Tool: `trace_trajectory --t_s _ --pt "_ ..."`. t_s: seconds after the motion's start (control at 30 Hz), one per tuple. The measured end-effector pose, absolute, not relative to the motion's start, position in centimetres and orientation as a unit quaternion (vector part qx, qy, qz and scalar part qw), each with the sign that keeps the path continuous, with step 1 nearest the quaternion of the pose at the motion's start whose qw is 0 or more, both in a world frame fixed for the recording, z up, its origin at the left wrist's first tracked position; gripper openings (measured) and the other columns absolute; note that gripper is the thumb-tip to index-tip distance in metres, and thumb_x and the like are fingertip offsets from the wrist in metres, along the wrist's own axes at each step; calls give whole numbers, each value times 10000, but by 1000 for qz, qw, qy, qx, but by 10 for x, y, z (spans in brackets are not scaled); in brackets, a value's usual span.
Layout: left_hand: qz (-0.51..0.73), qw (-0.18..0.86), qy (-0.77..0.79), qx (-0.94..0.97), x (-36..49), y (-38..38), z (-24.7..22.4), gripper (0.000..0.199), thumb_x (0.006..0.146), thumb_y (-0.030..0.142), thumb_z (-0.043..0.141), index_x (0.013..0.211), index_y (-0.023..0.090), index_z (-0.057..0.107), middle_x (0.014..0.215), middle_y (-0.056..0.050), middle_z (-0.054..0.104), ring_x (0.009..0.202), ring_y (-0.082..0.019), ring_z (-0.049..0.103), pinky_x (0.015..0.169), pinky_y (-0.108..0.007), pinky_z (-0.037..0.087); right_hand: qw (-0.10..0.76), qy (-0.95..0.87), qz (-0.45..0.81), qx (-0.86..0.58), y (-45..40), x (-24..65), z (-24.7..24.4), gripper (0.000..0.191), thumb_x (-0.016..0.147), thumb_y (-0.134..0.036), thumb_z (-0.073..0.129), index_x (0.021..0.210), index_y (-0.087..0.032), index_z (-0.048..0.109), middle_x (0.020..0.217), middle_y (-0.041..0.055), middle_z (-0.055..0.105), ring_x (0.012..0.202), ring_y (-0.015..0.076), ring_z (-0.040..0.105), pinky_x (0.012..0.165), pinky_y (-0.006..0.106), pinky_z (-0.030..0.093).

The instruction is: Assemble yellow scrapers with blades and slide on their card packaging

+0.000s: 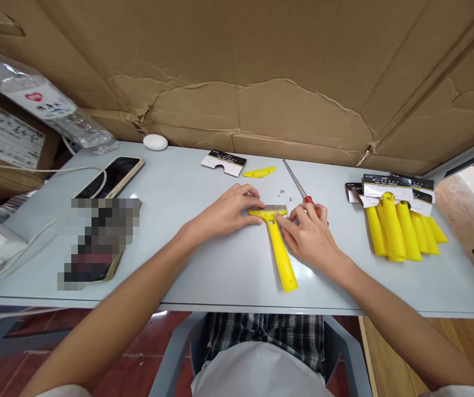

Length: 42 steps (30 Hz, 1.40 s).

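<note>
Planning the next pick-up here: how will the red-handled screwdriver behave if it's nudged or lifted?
The screwdriver looks stiff, given its long, straight steel shaft. Its handle, partly behind the right hand, looks rounded, so it may roll if pushed. On this smooth pale table it could slide.

head-worn camera, looking forward and down, close over the table
</note>
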<state>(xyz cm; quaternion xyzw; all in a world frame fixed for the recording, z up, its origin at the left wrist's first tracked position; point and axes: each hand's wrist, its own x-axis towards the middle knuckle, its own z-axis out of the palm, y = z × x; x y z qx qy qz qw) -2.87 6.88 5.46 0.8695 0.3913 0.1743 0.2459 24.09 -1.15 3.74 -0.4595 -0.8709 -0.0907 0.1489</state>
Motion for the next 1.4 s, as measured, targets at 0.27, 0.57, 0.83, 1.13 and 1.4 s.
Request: trace_trajectory --t_s 0.27,0.57,0.83,1.13,1.4 --pt "164 189 369 895 -23 66 43 331 1080 409 622 1274 243 834 1212 -119 721 1141 -305 630 1046 -493 528 144 -870 -73 -466 -12 241 35 382 1092 -255 570 1437 -250 735 994 103 686 1043 292 522 987 490 319" --pt "162 153 370 902 -18 65 39 332 1099 357 583 1295 247 827 1209 -120 749 1093 -301 629 993 -486 531 176 -858 -86 -475 -5 250 37 462 1029 -82 540 1445 -205 700 1040 101 673 1078 281 536 960 443 331" --pt "190 206 383 880 -19 67 45 310 1069 432 630 1164 237 850 1199 -101 784 1137 -298 655 1049 -499 546 150 -860 -72 -482 0 255 37 427 997 -49 540 1319 -233 752 1109 103 698 1124 285 548 961 449 318" --pt "219 191 394 872 -17 63 38 260 1053 370 659 1153 253 869 1180 -107 715 1123 -290 629 1035 -488 546 136 -861 -55 -488 2 258 43 504 1026 -49 476 1454 -220 677 1412 123 730 1256 310 543 999 477 299" --pt "208 190 405 870 -15 62 40 260 1051 341 649 1172 250 860 1274 -106 751 1206 -312 642 1116 -528 525 135 -866 -44 -479 5 259 42 455 1049 -62 468 1404 -219 704 1425 89 761 1268 292 568 1003 496 275"
